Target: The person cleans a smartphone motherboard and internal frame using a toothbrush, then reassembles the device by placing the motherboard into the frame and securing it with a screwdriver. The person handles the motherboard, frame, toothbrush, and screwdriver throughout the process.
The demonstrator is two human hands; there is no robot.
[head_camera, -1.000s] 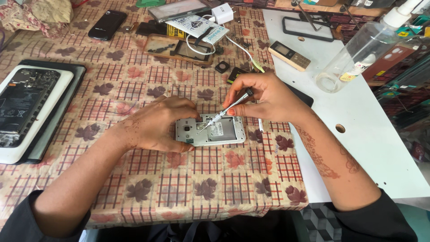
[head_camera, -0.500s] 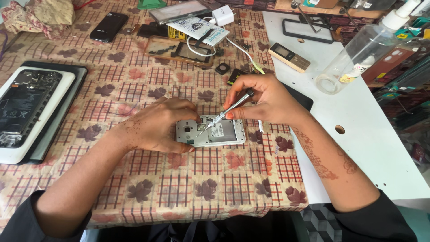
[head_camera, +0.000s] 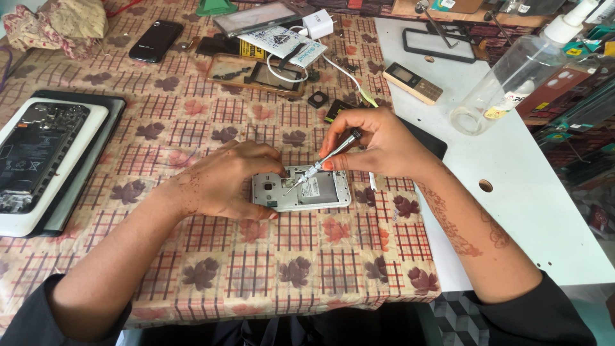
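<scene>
A small silver phone [head_camera: 320,191] with its back cover off lies face down on the checked tablecloth [head_camera: 211,256]. My left hand [head_camera: 224,179] rests on its left end and holds it steady with fingers curled over the top edge. My right hand [head_camera: 378,144] pinches a thin metal screwdriver [head_camera: 323,160], whose tip touches the phone's upper left part near my left fingertips.
An opened tablet [head_camera: 38,154] lies on a white tray at the left. Behind are a black phone [head_camera: 155,40], a charger with white cable [head_camera: 318,25], a small bar phone [head_camera: 416,82] and loose phone parts. A clear spray bottle [head_camera: 512,77] stands on the white table [head_camera: 532,192] at the right.
Both hands stay on the phone; the screwdriver tip has kept to the same spot with only slight shifts of the fingers.
</scene>
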